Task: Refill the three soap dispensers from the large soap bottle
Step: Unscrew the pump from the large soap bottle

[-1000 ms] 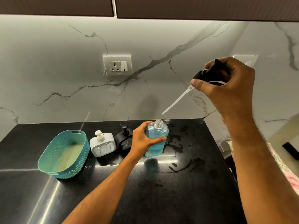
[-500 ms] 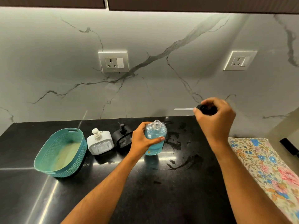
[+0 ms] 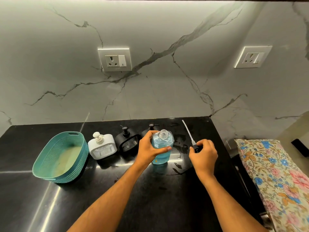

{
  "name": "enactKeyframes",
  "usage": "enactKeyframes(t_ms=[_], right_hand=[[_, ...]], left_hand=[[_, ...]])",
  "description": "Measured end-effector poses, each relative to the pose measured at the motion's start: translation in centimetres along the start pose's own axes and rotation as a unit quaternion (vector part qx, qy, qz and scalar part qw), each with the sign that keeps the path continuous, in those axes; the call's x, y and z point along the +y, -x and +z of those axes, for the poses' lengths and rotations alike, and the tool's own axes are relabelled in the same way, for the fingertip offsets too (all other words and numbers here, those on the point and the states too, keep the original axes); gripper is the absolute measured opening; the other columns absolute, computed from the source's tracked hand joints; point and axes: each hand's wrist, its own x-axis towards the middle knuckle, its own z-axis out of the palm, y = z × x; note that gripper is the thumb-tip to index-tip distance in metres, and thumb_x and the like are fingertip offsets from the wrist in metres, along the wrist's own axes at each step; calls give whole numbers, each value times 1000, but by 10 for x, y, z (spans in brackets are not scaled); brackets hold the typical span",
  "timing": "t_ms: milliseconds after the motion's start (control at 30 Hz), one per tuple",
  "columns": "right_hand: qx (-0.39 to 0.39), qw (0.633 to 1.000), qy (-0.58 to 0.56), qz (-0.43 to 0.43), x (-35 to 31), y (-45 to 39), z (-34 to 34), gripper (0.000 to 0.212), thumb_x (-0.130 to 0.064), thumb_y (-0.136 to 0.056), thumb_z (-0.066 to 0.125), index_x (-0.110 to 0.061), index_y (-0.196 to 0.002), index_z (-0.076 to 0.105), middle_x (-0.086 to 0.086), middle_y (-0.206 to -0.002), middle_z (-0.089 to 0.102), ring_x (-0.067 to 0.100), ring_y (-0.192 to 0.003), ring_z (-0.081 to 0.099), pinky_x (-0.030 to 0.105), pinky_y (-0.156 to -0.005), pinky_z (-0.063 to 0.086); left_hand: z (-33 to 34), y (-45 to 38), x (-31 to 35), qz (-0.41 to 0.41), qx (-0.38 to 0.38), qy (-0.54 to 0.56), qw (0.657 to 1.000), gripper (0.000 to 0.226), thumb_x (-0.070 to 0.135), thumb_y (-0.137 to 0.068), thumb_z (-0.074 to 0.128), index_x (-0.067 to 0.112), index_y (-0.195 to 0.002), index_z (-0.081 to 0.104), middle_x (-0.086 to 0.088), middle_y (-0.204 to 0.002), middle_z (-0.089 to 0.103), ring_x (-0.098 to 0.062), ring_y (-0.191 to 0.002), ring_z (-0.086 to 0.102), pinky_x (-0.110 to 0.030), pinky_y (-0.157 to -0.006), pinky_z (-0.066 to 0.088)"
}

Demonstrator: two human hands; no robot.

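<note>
A clear bottle of blue soap [image 3: 163, 148] stands upright on the black counter [image 3: 150, 198], its neck open and capless. My left hand [image 3: 148, 150] is wrapped around its left side. My right hand [image 3: 203, 152] is low over the counter to the right of the bottle, fingers closed on the black pump head [image 3: 196, 147], whose white dip tube [image 3: 188, 131] points away toward the wall. A white dispenser [image 3: 102, 146] and a black dispenser [image 3: 127, 142] stand left of the bottle. Another black dispenser [image 3: 151, 128] is mostly hidden behind my left hand.
A teal woven basket [image 3: 61, 156] sits at the left of the counter. Wet smears [image 3: 179, 144] mark the counter around the bottle. The counter's right edge drops off beside a floral cloth [image 3: 274, 178]. Two wall sockets [image 3: 115, 59] are on the marble backsplash.
My right hand has come down from head height to the counter with the pump head, and the dip tube now points toward the wall. My left hand has stayed on the bottle.
</note>
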Motion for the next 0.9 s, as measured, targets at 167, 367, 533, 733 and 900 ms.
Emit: enactKeyframes(t_ms=[167,367,533,733,900], right_hand=[[-53,998,21,30,23,16,17,33,0,-74,85,-12,-97,65,-8,-98,50,10,-83,54,3,-70,32],[-79,995,39,46,35,23,26,38,-1,-73,86,-16,-98,62,-10,-99,48,10,-86,54,15,-74,43],[-84,995,40,44,35,23,30,38,0,-73,86,-14,-99,63,-10,-99,46,10,-89,52,22,-76,42],[-93,994,40,46,41,25,34,41,0,-73,86,-15,-102,62,-10,-102,47,10,-92,52,28,-78,54],[-96,993,44,49,51,28,34,43,2,-72,86,-15,-103,61,-10,-103,45,11,-94,51,31,-81,54]], left_hand=[[1,0,-5,-5,-10,-3,1000,81,56,-52,98,25,-117,61,5,-115,72,-16,-110,70,-46,-95,60],[2,-2,-9,-6,-17,-9,1000,82,56,-53,98,25,-119,61,4,-117,72,-17,-112,69,-46,-95,60],[0,-2,-11,-5,-15,-8,1000,78,44,-58,99,20,-121,60,2,-118,71,-20,-113,69,-46,-96,59],[-1,-3,-11,-10,-25,-9,1000,75,24,-63,100,15,-124,59,2,-119,71,-17,-114,69,-39,-98,59],[0,-2,-10,-11,-26,0,1000,74,21,-63,99,15,-124,59,2,-119,71,-17,-115,68,-37,-98,59]])
